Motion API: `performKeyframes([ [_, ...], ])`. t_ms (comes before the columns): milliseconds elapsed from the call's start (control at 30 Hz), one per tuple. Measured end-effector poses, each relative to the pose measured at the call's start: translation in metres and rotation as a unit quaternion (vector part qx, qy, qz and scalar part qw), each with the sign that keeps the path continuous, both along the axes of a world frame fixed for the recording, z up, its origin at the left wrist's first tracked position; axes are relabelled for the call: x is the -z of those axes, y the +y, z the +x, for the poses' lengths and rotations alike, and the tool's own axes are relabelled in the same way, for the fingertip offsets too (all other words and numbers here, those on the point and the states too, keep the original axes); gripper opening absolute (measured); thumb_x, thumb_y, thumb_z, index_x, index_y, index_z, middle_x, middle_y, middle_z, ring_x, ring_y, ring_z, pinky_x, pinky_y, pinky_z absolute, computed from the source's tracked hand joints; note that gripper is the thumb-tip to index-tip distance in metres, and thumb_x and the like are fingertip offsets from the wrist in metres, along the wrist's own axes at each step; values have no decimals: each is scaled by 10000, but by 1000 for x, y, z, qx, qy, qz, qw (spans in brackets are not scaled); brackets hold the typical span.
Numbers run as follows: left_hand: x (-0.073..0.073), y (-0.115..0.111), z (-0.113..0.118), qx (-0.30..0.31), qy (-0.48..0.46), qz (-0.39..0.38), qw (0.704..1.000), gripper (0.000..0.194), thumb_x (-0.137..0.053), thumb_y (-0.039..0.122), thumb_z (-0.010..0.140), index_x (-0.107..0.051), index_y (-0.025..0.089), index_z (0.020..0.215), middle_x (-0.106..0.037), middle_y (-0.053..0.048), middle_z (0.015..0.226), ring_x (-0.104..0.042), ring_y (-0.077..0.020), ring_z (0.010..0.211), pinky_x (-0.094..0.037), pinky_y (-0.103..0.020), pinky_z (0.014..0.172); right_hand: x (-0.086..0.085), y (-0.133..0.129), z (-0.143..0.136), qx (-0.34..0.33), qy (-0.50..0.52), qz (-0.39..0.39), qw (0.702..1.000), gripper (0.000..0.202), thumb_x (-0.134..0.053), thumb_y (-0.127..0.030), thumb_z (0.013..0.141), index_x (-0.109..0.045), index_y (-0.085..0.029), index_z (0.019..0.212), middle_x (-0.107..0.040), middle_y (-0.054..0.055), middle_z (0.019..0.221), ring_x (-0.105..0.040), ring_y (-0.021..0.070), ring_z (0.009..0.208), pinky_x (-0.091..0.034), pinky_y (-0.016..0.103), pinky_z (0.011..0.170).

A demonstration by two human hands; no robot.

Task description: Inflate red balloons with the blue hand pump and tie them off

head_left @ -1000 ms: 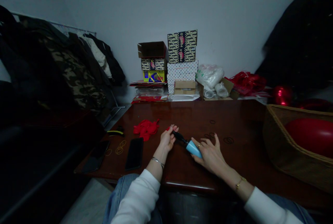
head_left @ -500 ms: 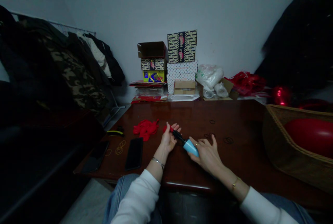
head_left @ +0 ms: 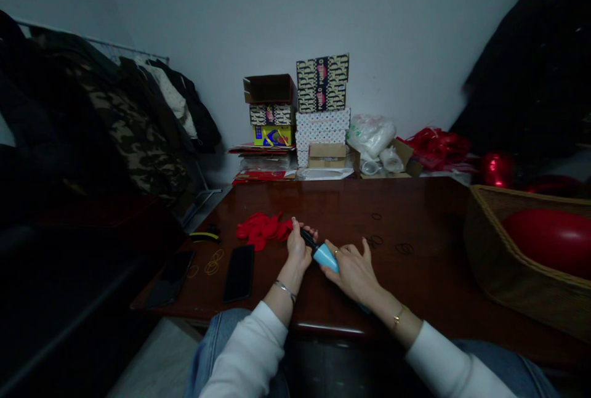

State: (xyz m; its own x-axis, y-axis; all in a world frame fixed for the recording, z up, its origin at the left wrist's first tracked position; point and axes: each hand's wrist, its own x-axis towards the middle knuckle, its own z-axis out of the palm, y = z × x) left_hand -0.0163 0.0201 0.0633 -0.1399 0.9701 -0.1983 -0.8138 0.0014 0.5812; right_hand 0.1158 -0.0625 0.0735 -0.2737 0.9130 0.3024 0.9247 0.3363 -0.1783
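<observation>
A light-blue hand balloon pump (head_left: 326, 257) with a black nozzle end (head_left: 308, 239) is tilted up and to the left above the table. My right hand (head_left: 355, 272) grips its blue body, the little finger raised. My left hand (head_left: 299, 249) is curled around the nozzle end, palm up, holding a red balloon there that its fingers mostly hide. Just left of that hand lies a pile of limp red balloons (head_left: 261, 228). Black rubber bands (head_left: 404, 249) are scattered right of the pump.
Two dark phones (head_left: 239, 273) and yellow rubber bands (head_left: 212, 263) lie at the left, near a black-and-yellow tool (head_left: 205, 237). A wicker basket (head_left: 498, 262) with an inflated red balloon (head_left: 549, 241) stands at the right. Stacked boxes (head_left: 323, 127) line the back wall.
The pump and my right hand have moved left and slightly up. My left hand's fingers have curled in around the nozzle, and the red balloon on it is now mostly hidden.
</observation>
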Motion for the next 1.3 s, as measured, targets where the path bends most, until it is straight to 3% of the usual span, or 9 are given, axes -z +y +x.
performKeyframes([
  [100,3,6,-4,-9,23,-9,1000,359,-612,505,777,-472,176,748,-477,40,570,-451,-59,435,-408,-170,431,3,-8,-3,-13,-29,32,999,728,-558,-439,782,-315,-159,1408,-637,109,1076,-512,278,1083,-38,568,1074],
  [200,5,12,-11,-13,11,-11,1000,344,-600,481,797,-453,176,738,-431,51,564,-402,-42,423,-342,-142,387,5,-17,-5,-23,-50,26,998,769,-549,-257,777,-189,-173,1452,-620,111,1112,-532,256,1070,-75,570,1078],
  [367,5,22,-26,-24,-13,-22,999,326,-526,452,857,-422,179,711,-358,66,541,-336,-28,393,-268,-122,348,12,-27,-5,-15,-67,15,998,700,-413,-86,789,-200,-168,1450,-552,158,1257,-416,285,1257,-47,630,1064],
  [567,1,32,-42,-35,-39,-30,998,313,-431,382,923,-401,176,690,-353,61,538,-330,-25,389,-252,-122,350,15,-43,16,-15,-82,34,996,680,-371,-79,803,-204,-209,1450,-533,120,1308,-367,283,1302,37,675,1043],
  [767,1,26,-29,-26,-53,-40,997,308,-474,408,896,-406,182,698,-355,63,538,-339,-32,393,-272,-125,355,3,-53,29,-17,-96,38,995,628,-412,-111,793,-306,-160,1410,-549,135,1290,-387,278,1294,62,658,1055],
  [1100,9,11,5,-15,12,-10,1000,357,-604,482,792,-434,180,706,-426,54,548,-406,-49,422,-350,-159,404,6,-33,13,12,-58,25,998,588,-455,-161,828,-322,-140,1400,-574,163,1251,-383,291,1296,75,668,1038],
  [1300,9,9,6,-12,29,-16,999,351,-560,481,827,-423,181,706,-411,57,535,-383,-46,404,-320,-154,377,0,-26,-2,28,-71,55,996,576,-501,-203,825,-370,-144,1383,-640,141,1127,-387,311,1287,61,627,1065],
])
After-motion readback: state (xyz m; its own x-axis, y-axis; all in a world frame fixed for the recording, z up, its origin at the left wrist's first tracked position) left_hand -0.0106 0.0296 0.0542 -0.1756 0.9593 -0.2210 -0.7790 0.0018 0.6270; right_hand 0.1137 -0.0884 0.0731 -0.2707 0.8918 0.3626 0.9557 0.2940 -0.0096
